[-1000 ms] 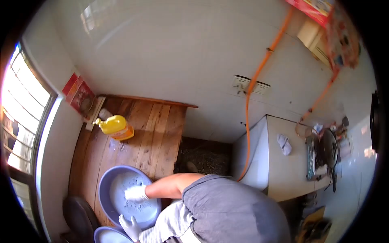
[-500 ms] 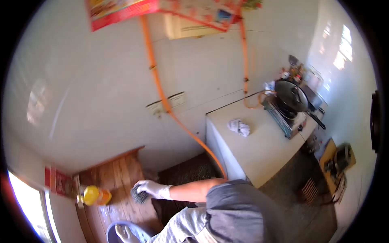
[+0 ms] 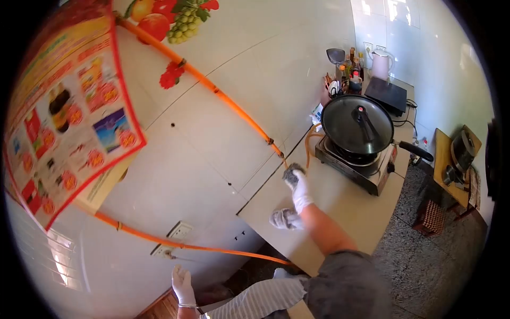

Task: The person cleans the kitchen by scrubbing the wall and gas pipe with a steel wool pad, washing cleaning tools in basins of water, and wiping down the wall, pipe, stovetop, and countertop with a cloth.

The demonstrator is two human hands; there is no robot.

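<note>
My right hand (image 3: 300, 192), in a white glove, is closed around a grey scrubbing pad (image 3: 292, 172). It reaches over the pale countertop (image 3: 348, 220), with the pad at the back edge by the wall, close to the lower end of an orange pipe (image 3: 234, 109). Just beside the wrist lies a crumpled grey cloth (image 3: 284, 219). My left hand (image 3: 182, 284), also gloved, is raised at the lower left with its fingers stretched upward and holds nothing.
A gas stove (image 3: 366, 178) with a lidded wok (image 3: 340, 125) stands right of my right hand, its handle (image 3: 417, 151) jutting out. Bottles (image 3: 355, 80), a kettle (image 3: 380, 64) and a dark flat appliance (image 3: 386, 95) are behind. A poster (image 3: 69, 127) hangs at left.
My view has swung right towards the stove. My right hand has gone from the wooden surface to the countertop, still gripping the pad. My left hand has come up out of the blue bucket.
</note>
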